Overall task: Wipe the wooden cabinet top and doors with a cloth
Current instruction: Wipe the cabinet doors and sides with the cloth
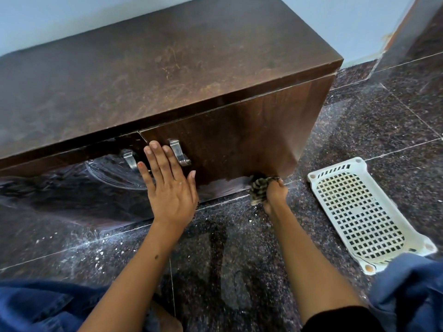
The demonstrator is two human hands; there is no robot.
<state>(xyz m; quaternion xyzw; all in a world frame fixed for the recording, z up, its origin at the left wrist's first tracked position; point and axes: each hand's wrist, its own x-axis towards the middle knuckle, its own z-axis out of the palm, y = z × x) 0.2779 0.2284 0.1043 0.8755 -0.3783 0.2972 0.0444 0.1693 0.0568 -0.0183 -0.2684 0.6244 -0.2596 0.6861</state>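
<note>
Against one cabinet door: left hand spread flat; right hand clutching one cloth

White perforated plastic tray on dark speckled granite floor, pale blue wall

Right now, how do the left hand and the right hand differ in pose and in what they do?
The left hand lies flat, fingers straight, pressing on the cabinet door; the right hand is curled, gripping the striped cloth. The left sits beside the handle; the right is at the door's bottom corner. Both touch the same door.
</note>
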